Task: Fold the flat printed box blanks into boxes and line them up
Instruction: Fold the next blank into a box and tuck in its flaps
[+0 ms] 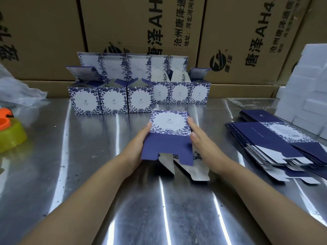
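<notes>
The shiny steel table (159, 213) runs out from under your forearms. At its middle lies the half-formed blue-and-white floral cardboard box (169, 123), on its side with its open bottom end turned toward you.

Your left hand (139, 145) grips the box's left edge, with the thumb along the side wall and the fingers hidden under the broad navy flap (166, 147). Your right hand (200, 141) lies flat, fingers straight against the right wall and curled round nothing.

The white-lined side flaps (184, 168) splay out on the table below the navy one (not yet folded in, by the look of it). To do this step well, I would press both walls evenly until the tube stands square. Then turn the side flaps in before bringing the navy flap over them, so that its tabs lock cleanly and do not crease.

Near on your right waits the fanned stack of flat navy printed blanks (276, 144). Farther off stand two rows of finished floral boxes (113, 99), lids up. The front row looks to have room at its right end, a likely spot for this one. Brown printed cartons (141, 23) wall off the far side.
</notes>
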